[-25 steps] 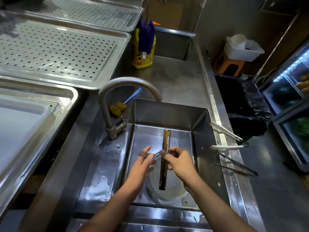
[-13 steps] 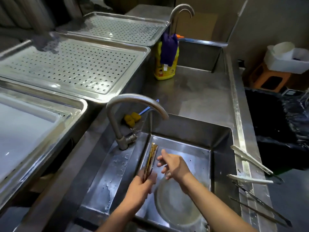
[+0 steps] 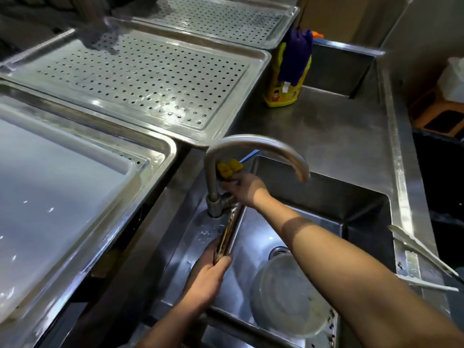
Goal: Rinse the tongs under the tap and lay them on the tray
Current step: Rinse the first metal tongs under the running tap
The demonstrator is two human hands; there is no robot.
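Sink [image 3: 326, 197]: steel basin.
Left hand [image 3: 206, 280]: gripped tongs [image 3: 229, 229].
Right hand [image 3: 244, 190]: at tap [image 3: 251, 144] base, grip unclear.
Tip: tongs belonged under the outlet, flow gentle.

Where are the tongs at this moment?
Head view, lower centre: the left hand grips the tongs at the sink's left edge, tips towards the tap base, just below the right hand.

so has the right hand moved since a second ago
Yes. The right hand has left the tongs and reached away, toward the back left of the sink, to the base of the tap.
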